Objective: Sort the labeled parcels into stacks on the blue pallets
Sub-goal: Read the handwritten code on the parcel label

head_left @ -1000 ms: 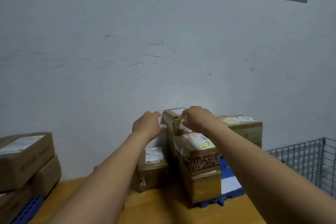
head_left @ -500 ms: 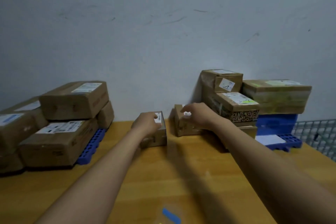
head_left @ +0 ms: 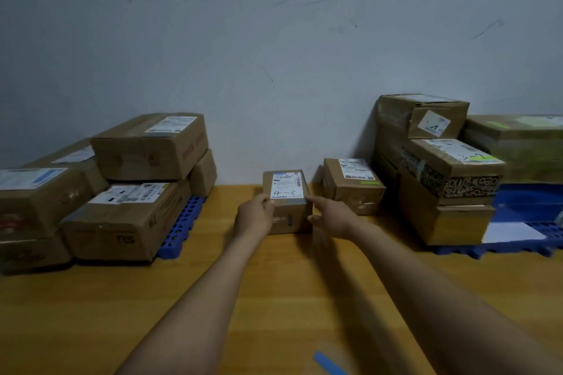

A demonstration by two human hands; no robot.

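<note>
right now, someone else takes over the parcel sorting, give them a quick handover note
Left hand: grips the left side of the 4-3 box.
Right hand: index finger and thumb touch the box's right side, with no firm grip.
The 4-3 box sits on the table, between the pallets. A second box sits on the table just right of it.
Done: stacks stand on the left pallet and the right pallet.
Left: both table boxes go onto a pallet. I cannot tell which one 4-3 belongs on.
</note>
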